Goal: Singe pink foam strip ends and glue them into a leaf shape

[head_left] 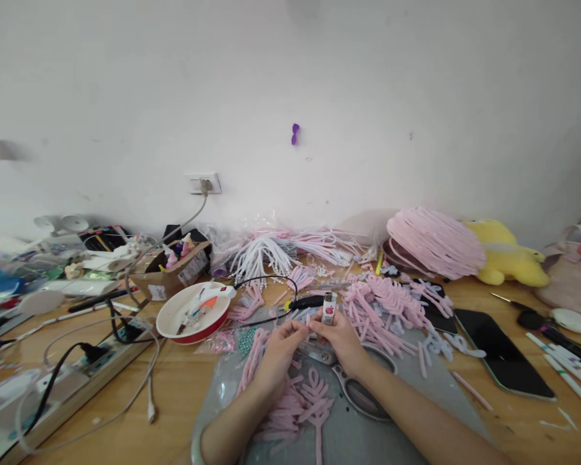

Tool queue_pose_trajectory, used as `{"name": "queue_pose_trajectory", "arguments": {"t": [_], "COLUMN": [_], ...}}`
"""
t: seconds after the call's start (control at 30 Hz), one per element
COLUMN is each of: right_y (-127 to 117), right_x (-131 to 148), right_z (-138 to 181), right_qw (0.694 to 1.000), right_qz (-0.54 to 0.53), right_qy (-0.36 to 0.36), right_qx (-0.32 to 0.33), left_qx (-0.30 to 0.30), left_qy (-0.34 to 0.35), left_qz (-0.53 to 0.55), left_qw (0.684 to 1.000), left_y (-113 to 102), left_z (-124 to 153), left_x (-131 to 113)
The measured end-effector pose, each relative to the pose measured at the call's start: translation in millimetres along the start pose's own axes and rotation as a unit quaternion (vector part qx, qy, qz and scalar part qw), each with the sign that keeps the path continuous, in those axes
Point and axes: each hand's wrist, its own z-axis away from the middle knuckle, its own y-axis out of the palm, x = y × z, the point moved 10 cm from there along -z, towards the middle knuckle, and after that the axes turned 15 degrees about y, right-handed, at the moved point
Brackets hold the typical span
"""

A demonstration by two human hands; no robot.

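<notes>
My left hand is closed in a pinch, with a small bit of pale pink pipe cleaner showing at its fingertips, mostly hidden. Close beside it, my right hand is closed around a white lighter with a red mark, held upright; no flame shows. The fingertips of both hands nearly meet. Under the right hand lie large scissors with grey handles, partly covered by the wrist. Cut and bent pink pipe cleaners lie below the hands, and braided pink pieces are heaped to the right.
A grey mat covers the work area. A red-rimmed bowl holds a glue gun. Leftward are a power strip with cables and a cardboard box. Rightward are a phone and a yellow plush toy.
</notes>
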Motion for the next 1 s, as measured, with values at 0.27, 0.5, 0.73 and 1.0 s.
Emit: {"name": "queue_pose_trajectory", "arguments": {"t": [0.27,0.5,0.73,1.0], "right_y": [1.4,4.4,6.2,4.6], "right_x": [-0.9,-3.3,-4.7,-2.7], "right_z": [-0.2,-1.9,-0.5,-0.3], "right_qw": [0.999,0.999,0.998,0.996], "right_qz": [-0.016,-0.016,-0.028,-0.063], "right_qy": [0.022,0.022,0.037,0.042], "right_qx": [0.017,0.04,0.045,0.053], "left_qx": [-0.007,-0.005,0.0,0.016], "left_qy": [0.018,0.023,0.053,0.055], "left_qz": [-0.031,-0.06,-0.053,-0.027], "left_qw": [0.999,0.998,0.997,0.998], "left_y": [-3.2,-3.6,-1.9,2.1], "left_z": [-0.7,-0.7,-4.3,-4.0], "left_x": [-5.8,-9.2,-14.1,-14.6]}}
